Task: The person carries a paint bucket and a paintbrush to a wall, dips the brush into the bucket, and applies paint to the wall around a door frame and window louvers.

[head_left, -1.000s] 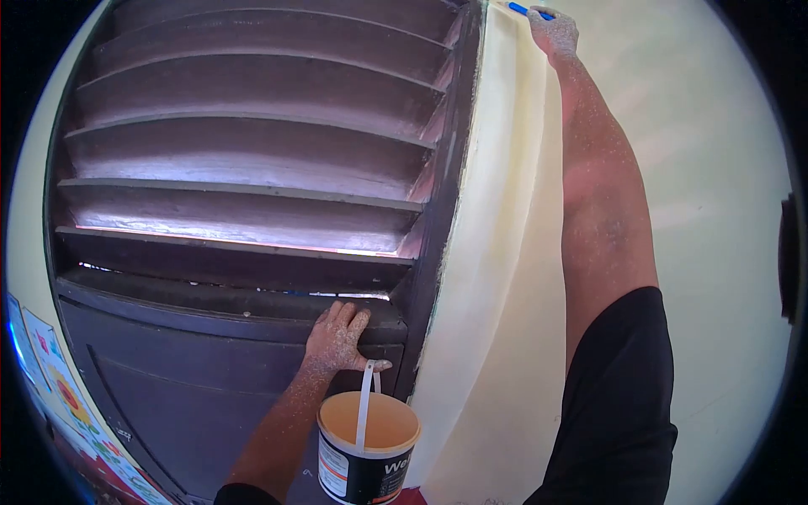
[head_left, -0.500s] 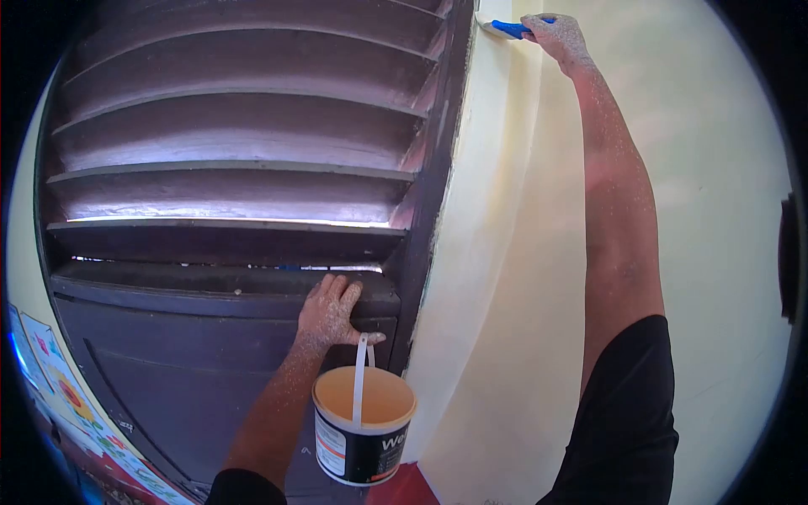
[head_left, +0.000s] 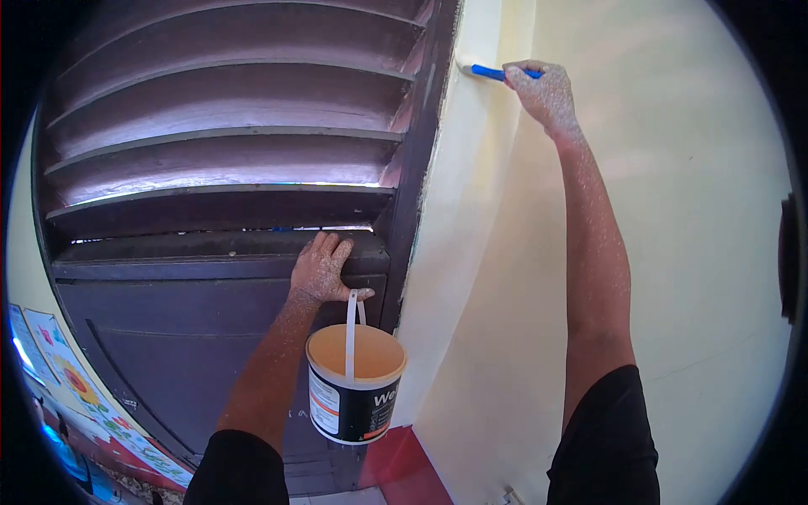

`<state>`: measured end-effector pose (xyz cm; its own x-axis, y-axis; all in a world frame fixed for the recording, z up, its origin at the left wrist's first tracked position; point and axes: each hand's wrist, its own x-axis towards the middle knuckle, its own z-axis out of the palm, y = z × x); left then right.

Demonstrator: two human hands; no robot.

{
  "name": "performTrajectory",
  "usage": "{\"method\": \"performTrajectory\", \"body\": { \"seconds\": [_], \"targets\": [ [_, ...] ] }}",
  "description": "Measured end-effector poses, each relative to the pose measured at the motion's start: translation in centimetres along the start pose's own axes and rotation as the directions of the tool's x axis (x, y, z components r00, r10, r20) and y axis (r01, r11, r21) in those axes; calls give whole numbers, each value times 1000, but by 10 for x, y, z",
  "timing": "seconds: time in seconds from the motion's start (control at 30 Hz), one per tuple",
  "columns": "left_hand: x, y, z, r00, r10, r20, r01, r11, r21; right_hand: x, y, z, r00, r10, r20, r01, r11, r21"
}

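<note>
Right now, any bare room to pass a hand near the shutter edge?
Free: the cream wall strip between the dark louvred shutter frame and the right forearm. Crowded: the shutter ledge, where the left hand grips with the white-handled paint bucket hanging; the right hand holds the blue-handled brush.

A left hand (head_left: 324,269) grips a dark louvred shutter (head_left: 227,160), a paint bucket (head_left: 353,383) hanging from its thumb; the right hand (head_left: 545,93) presses a blue-handled brush (head_left: 488,71) against the cream wall (head_left: 673,210).

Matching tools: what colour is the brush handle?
Blue brush handle, clearest in the head view.
</note>
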<state>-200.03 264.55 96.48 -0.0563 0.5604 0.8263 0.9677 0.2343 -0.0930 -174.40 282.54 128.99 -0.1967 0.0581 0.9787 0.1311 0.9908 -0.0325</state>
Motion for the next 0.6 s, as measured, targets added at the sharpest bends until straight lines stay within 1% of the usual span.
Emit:
{"method": "performTrajectory", "body": {
  "seconds": [0.07,0.1,0.13,0.2,0.27,0.33,0.4,0.43,0.53,0.6],
  "targets": [
    [-1,-2,5,1000,0,4,0,999,37,-19,-5,0,1000,20,19,-20,1000,4],
    [-1,-2,6,999,13,-41,-13,1000,-7,-28,-7,0,999,32,35,-32,999,9],
    [-1,-2,6,999,13,-42,-13,1000,1,-38,-10,0,998,44,49,-45,999,13],
    [-1,-1,6,999,12,-46,-11,1000,18,-57,-14,0,996,43,80,-39,998,-58],
    [-1,2,3,1000,-17,-4,17,1000,9,-75,-15,-1,995,25,100,-15,995,-98],
    [1,3,0,999,-34,31,34,999,-15,-94,-19,-2,989,53,138,-40,995,-97],
    [1,1,5,1000,-14,-8,13,1000,-16,-112,-21,-3,982,64,179,-47,994,-98],
    [0,0,7,1000,-2,-27,2,1000,-14,-118,-22,-5,968,118,222,-93,989,-116],
    [0,0,7,988,78,-130,-73,996,41,-134,-33,-18,967,70,247,-6,968,-251],
    [0,2,4,991,72,-110,-66,996,60,-129,-31,-29,963,158,220,-133,983,-126]
  ]
}}
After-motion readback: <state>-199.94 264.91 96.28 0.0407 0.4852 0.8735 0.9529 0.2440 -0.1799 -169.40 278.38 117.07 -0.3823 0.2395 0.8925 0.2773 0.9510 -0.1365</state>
